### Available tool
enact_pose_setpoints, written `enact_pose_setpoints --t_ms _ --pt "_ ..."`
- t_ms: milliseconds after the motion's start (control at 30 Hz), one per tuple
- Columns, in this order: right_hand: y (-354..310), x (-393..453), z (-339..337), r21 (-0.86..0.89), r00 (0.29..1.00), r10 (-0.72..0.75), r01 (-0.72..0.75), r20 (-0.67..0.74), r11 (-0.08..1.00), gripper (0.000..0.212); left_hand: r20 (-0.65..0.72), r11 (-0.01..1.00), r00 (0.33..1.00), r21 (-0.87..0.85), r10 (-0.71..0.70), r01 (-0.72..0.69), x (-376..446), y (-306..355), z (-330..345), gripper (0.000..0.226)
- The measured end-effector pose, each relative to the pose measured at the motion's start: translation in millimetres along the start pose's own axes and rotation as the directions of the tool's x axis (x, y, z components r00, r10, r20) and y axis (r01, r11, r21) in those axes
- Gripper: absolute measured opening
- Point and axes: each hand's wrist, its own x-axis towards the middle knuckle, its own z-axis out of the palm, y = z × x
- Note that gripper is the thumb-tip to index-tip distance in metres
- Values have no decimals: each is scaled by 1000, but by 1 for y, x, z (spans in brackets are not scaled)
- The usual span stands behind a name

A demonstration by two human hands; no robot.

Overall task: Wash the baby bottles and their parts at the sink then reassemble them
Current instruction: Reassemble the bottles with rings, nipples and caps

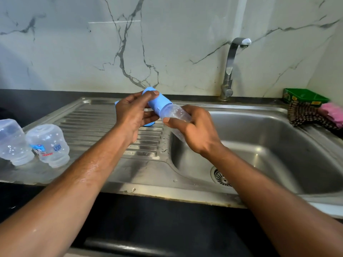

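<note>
left hand (132, 115) gripping blue cap (157, 102), right hand (193, 130) wrapped round clear bottle (176, 113), looks like reassembly; 2 bottles (47, 143) upended on drainboard (104, 115), uncapped

I count three clear bottles: one held (176, 114), two upturned (48, 144) (14, 142); one blue cap (157, 101); two cloths (306, 114) (333, 113).

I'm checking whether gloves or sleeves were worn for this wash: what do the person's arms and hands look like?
Both are bare: the left hand and right hand wear no gloves, rings or watch, and no sleeves show on either forearm. Water droplets glisten along the left forearm.
</note>
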Motion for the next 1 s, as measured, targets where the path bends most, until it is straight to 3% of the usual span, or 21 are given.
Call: enact_pose_setpoints --t_ms 67,167,233,300,400,467,500,567,600,733,833,1000 --pt "-6 -1 5 172 994 94 -102 51 980 35 38 997 999 72 -12 9 3 3 -10 24" --pt "-14 0 18 356 949 161 -254 270 899 25 119 975 992 215 38 -64 5 16 -28 25" --pt "-15 3 35 334 918 135 -269 374 903 24 159 966 980 209 123 -155 3 23 -34 18" --pt "-15 7 49 261 896 141 -269 422 927 42 164 960 968 173 190 -218 2 24 -36 16" --pt "-24 31 63 234 905 127 -237 405 943 27 -5 903 950 311 313 -296 24 15 -55 30" --pt "-33 60 67 224 935 104 -188 340 956 34 -128 744 918 632 376 -217 43 5 -75 32" --pt "-38 79 73 206 957 75 -136 279 969 47 -135 587 914 799 382 -128 49 0 -85 30" --pt "-52 115 85 132 988 20 -41 153 990 80 -58 273 950 961 306 -29 55 -11 -95 39" --pt "-55 133 90 101 994 2 -13 109 995 88 -31 205 965 979 260 -24 55 -16 -96 45" --pt "-51 192 129 29 999 -35 35 4 999 79 63 101 970 991 236 -89 67 -23 -98 48" --pt "-32 222 164 41 999 14 -13 -35 999 72 92 15 977 995 192 -96 71 -25 -95 53" --pt "-8 252 199 -91 995 67 -60 69 994 76 80 16 986 996 148 -83 77 -32 -102 52"
